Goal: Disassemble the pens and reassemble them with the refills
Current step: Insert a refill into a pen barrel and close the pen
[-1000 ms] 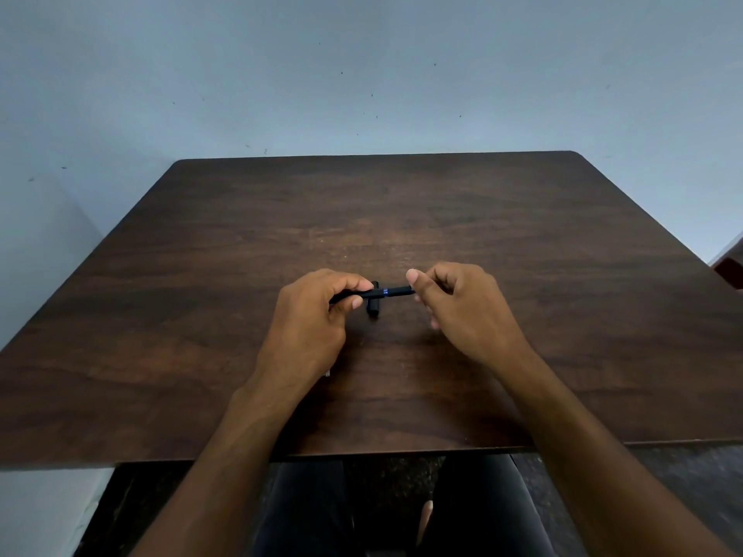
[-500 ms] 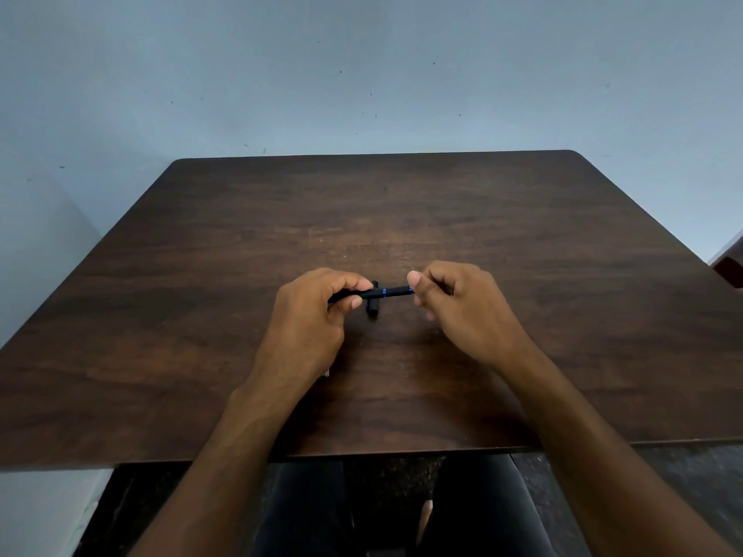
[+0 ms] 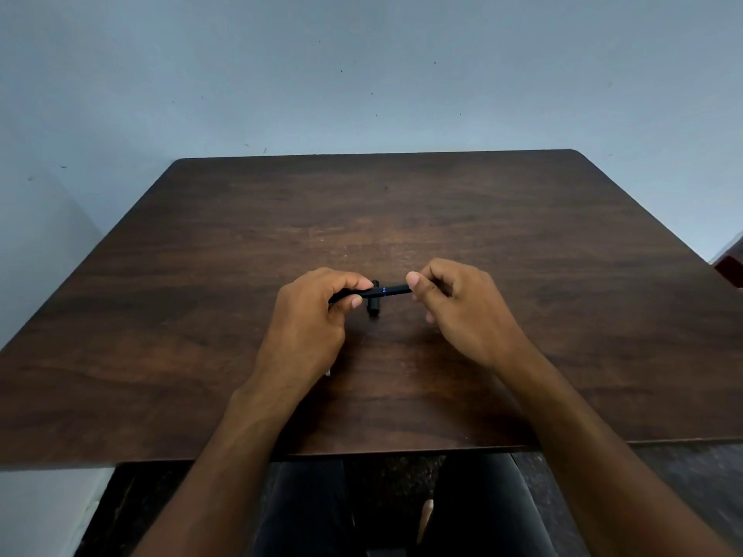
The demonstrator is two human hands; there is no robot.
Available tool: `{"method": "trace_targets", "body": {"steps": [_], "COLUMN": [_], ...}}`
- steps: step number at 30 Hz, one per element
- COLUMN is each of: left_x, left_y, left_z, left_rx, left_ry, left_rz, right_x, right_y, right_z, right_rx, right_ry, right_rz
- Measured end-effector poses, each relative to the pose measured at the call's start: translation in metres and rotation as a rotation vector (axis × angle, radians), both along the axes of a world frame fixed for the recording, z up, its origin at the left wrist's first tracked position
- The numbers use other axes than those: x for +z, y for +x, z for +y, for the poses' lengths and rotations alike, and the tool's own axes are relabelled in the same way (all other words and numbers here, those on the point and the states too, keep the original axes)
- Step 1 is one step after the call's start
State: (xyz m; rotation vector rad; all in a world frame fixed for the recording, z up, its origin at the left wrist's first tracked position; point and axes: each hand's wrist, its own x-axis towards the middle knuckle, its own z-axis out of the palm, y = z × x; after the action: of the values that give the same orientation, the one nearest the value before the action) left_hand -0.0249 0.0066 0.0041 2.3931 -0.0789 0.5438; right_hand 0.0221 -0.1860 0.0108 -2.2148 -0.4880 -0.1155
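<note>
Pen (image 3: 384,291) sits mid-frame, level above the desk (image 3: 563,275), left hand (image 3: 309,315) and right hand (image 3: 462,307) each pinched on an end. I'd say twist the halves squarely, pulling straight apart. A short black piece (image 3: 374,305) lies just below it.

The worktop (image 3: 522,275) is dark brown wood-look with a streaked grain, paler and reddish in a worn patch near its middle. The pen (image 3: 392,290) is black with a thin bright blue ring around its barrel. The short piece (image 3: 374,305) lying under it is black too, perhaps a cap. The wall (image 3: 362,74) behind is pale blue-grey, dotted with small dark specks. A dark red object (image 3: 729,267) shows at the right edge. The floor (image 3: 663,468) below is dark and speckled.
</note>
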Motion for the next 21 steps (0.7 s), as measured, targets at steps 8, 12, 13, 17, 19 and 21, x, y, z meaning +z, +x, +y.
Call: {"method": "trace_targets", "body": {"steps": [8, 12, 13, 17, 19, 21], "left_x": [-0.0002, -0.0005, -0.0004, 0.0012, 0.002, 0.0024], "left_y": [-0.001, -0.0001, -0.0001, -0.0018, -0.0026, -0.0026], "left_z": [0.0025, 0.0013, 0.0007, 0.0, -0.0007, -0.0014], "left_rx": [0.005, 0.003, 0.001, -0.002, -0.002, -0.002], "left_ry": [-0.009, -0.004, -0.003, -0.02, -0.028, -0.022], "left_rz": [0.004, -0.003, -0.001, 0.005, 0.01, 0.016], "right_x": [-0.0025, -0.004, -0.0035, -0.0008, -0.0007, -0.0002], "right_y": [-0.0002, -0.0018, -0.002, -0.0027, -0.0022, -0.0024], "right_z": [-0.0041, -0.0045, -0.0042, -0.0038, -0.0033, -0.0017], "right_rx": [-0.025, -0.007, -0.001, 0.022, 0.019, 0.016], "right_ry": [0.029, 0.089, 0.082, 0.06, 0.044, 0.042], "right_rz": [0.043, 0.019, 0.012, 0.015, 0.017, 0.035]}}
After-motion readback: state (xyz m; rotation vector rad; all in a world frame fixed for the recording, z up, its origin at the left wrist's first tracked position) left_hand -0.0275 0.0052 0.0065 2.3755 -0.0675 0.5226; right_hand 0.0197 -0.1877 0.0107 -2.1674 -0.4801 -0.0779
